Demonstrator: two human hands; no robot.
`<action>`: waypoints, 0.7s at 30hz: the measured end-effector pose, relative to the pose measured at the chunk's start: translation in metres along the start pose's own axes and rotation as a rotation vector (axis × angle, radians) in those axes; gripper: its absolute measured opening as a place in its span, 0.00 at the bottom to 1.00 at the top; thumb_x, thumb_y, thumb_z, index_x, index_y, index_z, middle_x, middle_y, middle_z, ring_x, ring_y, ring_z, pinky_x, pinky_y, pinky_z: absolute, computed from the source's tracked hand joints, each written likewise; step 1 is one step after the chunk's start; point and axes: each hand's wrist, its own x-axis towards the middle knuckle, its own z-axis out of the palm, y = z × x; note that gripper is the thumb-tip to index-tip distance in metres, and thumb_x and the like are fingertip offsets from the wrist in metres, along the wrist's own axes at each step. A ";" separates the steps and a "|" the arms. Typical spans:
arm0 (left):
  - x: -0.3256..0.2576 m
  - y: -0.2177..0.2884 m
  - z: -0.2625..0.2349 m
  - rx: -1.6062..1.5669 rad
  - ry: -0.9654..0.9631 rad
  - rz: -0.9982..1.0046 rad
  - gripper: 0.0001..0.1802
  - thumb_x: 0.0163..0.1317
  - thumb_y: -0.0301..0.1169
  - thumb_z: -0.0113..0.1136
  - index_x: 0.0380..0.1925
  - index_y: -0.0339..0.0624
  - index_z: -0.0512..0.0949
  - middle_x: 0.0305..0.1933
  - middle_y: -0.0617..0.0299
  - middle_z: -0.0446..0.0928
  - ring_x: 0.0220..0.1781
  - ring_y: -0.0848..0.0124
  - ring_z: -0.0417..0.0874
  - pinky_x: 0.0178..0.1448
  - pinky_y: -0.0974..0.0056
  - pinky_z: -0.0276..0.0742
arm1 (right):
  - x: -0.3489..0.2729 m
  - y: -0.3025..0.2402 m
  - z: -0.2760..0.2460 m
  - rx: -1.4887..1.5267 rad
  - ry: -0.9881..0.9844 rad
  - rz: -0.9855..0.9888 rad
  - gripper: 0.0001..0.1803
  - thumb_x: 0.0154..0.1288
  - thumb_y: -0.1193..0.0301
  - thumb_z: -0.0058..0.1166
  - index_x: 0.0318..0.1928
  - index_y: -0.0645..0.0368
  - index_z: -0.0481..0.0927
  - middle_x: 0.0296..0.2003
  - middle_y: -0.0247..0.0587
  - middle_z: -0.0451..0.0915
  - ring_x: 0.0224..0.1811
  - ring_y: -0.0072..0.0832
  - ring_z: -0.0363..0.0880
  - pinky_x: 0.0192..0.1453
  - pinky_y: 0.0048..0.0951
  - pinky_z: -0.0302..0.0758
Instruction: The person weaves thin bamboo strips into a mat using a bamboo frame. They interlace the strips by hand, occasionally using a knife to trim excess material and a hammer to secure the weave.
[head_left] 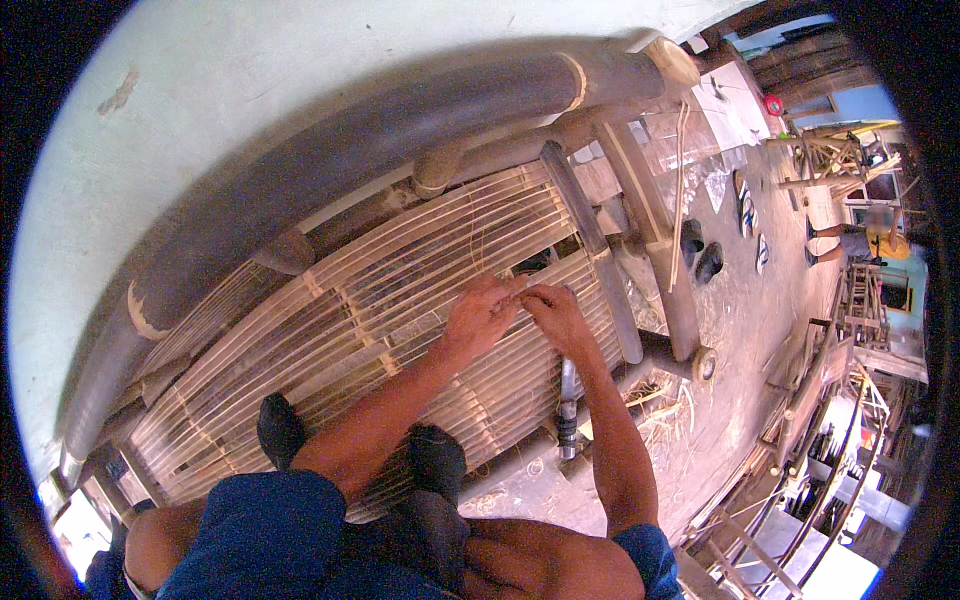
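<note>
1. Workshop clutter fills the right side: a dusty floor (745, 300) strewn with shavings, stacked bamboo frames (850, 300), and another person (870, 240) well apart at the far end. A pale wall (250, 80) rises behind the piece being worked.

2. Close to the person lies a bamboo furniture frame (330, 170) with thick dark poles and a panel of thin pale slats (350, 320). Two dark-shod feet (280, 430) rest on the panel's near part.

3. Both hands meet at the panel's right portion. The left hand (483, 317) has its fingers curled, pinching at a slat or thin strip; the right hand (557, 313) is closed in the same way just beside it, fingertips touching the same spot. What exactly they pinch is too small to tell.

4. A metal tool (567, 410) lies under the right forearm, at the panel's edge, untouched.

5. The slats' long axis runs from lower left to upper right, roughly parallel to the big dark pole above. The crosspieces (590, 250) lie across them.

6. Risks, as I judge them: thin split bamboo has sharp edges, so a slip of the pinching fingers could cut or splinter them. Pulling a strip too hard could snap it or spread the neighbouring slats out of line. Weight from the feet may bow the panel and shift the gap under the fingers. The tool by the forearm could be nudged off onto the floor.
</note>
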 end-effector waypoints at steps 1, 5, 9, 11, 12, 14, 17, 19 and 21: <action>0.002 -0.003 0.000 0.049 -0.083 -0.037 0.14 0.58 0.31 0.59 0.44 0.44 0.84 0.37 0.48 0.78 0.42 0.49 0.81 0.48 0.50 0.79 | -0.005 -0.001 -0.005 -0.002 -0.029 0.048 0.11 0.65 0.69 0.52 0.42 0.63 0.82 0.30 0.48 0.82 0.32 0.34 0.81 0.40 0.37 0.75; 0.002 -0.006 0.003 0.117 -0.059 0.068 0.11 0.58 0.35 0.59 0.35 0.40 0.82 0.36 0.48 0.78 0.40 0.48 0.81 0.44 0.48 0.78 | -0.018 -0.003 -0.014 -0.272 -0.051 0.063 0.11 0.66 0.68 0.53 0.43 0.61 0.81 0.31 0.49 0.82 0.33 0.40 0.81 0.39 0.38 0.76; 0.001 0.009 0.001 0.084 -0.043 0.031 0.10 0.57 0.34 0.60 0.33 0.39 0.81 0.35 0.47 0.78 0.38 0.48 0.81 0.43 0.49 0.78 | -0.013 -0.007 0.002 -0.690 0.149 -0.046 0.12 0.69 0.63 0.55 0.44 0.58 0.81 0.30 0.48 0.80 0.33 0.45 0.80 0.37 0.39 0.77; -0.002 0.021 -0.003 0.009 -0.029 0.038 0.09 0.57 0.33 0.60 0.33 0.39 0.81 0.34 0.47 0.78 0.38 0.49 0.81 0.42 0.50 0.77 | -0.012 -0.016 0.003 -0.681 0.371 -0.144 0.15 0.72 0.60 0.52 0.47 0.58 0.81 0.31 0.47 0.81 0.35 0.41 0.82 0.36 0.38 0.78; -0.004 0.027 -0.005 -0.047 -0.030 0.039 0.09 0.57 0.32 0.61 0.32 0.38 0.81 0.33 0.47 0.77 0.37 0.49 0.81 0.42 0.50 0.77 | -0.013 -0.023 0.000 -0.693 0.450 -0.122 0.16 0.74 0.58 0.51 0.49 0.57 0.81 0.32 0.47 0.82 0.35 0.39 0.83 0.36 0.38 0.78; -0.010 0.037 -0.006 -0.156 -0.051 0.078 0.09 0.57 0.31 0.61 0.33 0.38 0.81 0.34 0.47 0.78 0.38 0.50 0.81 0.44 0.51 0.77 | -0.023 -0.043 -0.015 -0.227 0.469 0.091 0.20 0.77 0.57 0.45 0.56 0.58 0.78 0.36 0.47 0.84 0.39 0.36 0.85 0.37 0.37 0.80; -0.020 0.045 -0.001 -0.197 0.023 0.178 0.11 0.59 0.31 0.61 0.39 0.37 0.81 0.40 0.47 0.80 0.44 0.51 0.83 0.51 0.52 0.78 | -0.040 -0.078 -0.040 0.350 0.575 -0.001 0.28 0.79 0.54 0.38 0.68 0.60 0.67 0.48 0.51 0.82 0.46 0.37 0.85 0.39 0.37 0.83; -0.026 0.042 0.005 -0.062 0.234 0.235 0.14 0.61 0.32 0.59 0.44 0.37 0.81 0.45 0.47 0.82 0.49 0.52 0.83 0.57 0.53 0.78 | -0.048 -0.095 -0.050 0.455 0.691 -0.178 0.32 0.79 0.52 0.37 0.73 0.61 0.59 0.58 0.55 0.76 0.53 0.42 0.82 0.44 0.40 0.83; -0.030 0.029 0.005 0.036 0.226 0.041 0.17 0.63 0.34 0.58 0.49 0.39 0.80 0.50 0.47 0.81 0.53 0.51 0.81 0.62 0.53 0.76 | -0.055 -0.106 -0.057 0.323 0.819 -0.326 0.36 0.79 0.52 0.39 0.75 0.62 0.52 0.68 0.58 0.66 0.60 0.50 0.77 0.51 0.45 0.83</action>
